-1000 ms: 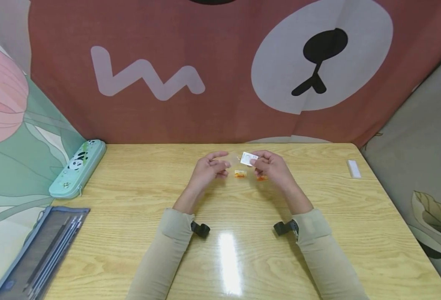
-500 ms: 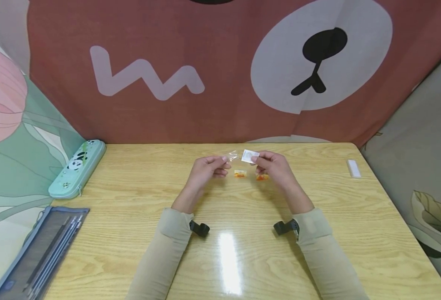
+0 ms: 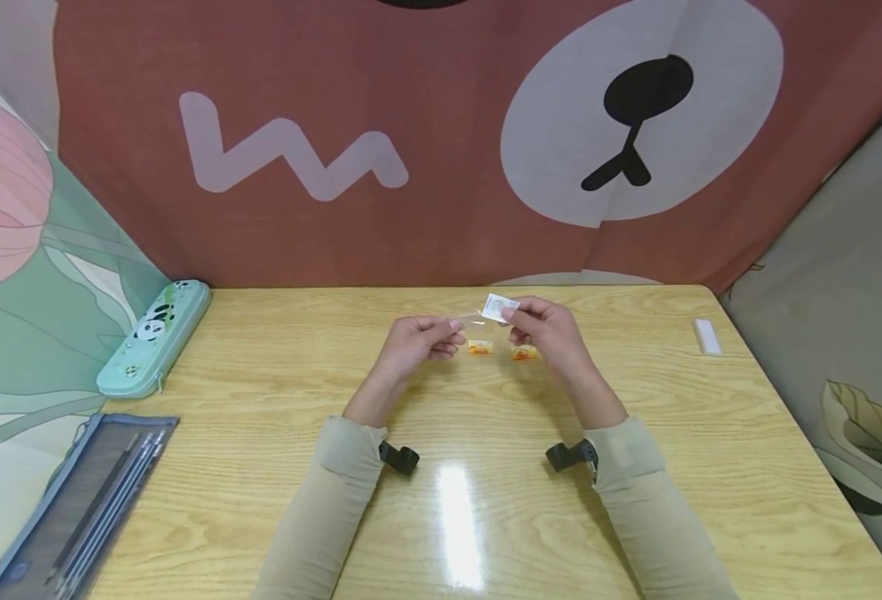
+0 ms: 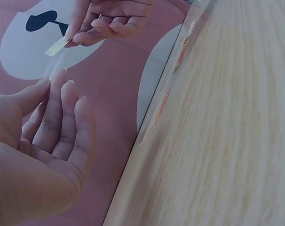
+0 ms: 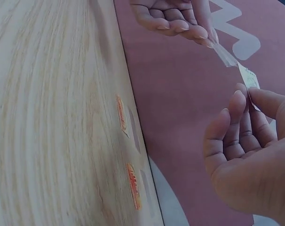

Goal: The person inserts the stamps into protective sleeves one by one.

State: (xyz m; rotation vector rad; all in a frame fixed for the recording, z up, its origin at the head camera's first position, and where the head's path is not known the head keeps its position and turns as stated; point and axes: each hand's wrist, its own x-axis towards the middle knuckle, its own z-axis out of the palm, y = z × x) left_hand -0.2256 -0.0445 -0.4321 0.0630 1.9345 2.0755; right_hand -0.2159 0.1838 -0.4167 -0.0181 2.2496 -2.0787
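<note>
Near the far edge of the table, my left hand (image 3: pixel 417 343) pinches a small piece of clear plastic, perhaps a bag or film (image 5: pixel 225 55), between thumb and forefinger. My right hand (image 3: pixel 553 329) pinches a small flat white card or packet (image 3: pixel 497 307) with faint print. The plastic's free end lies right by the white piece; whether they touch I cannot tell. Both are held above the table. On the wood below lie two small orange-and-white pieces, one (image 3: pixel 480 347) between the hands and another (image 3: pixel 524 353) under the right hand.
A mint pencil case (image 3: pixel 156 337) with pandas stands at the table's far left. Nearer, a blue-edged mesh pouch (image 3: pixel 84 500) holds several pencils. At the far right lies a white block (image 3: pixel 708 337). A printed curtain (image 3: pixel 441 167) hangs behind the wooden table (image 3: pixel 456 400).
The left fingers, apart at first, have come together on the clear plastic, which has shifted and turned. My right hand has lifted slightly with the white piece.
</note>
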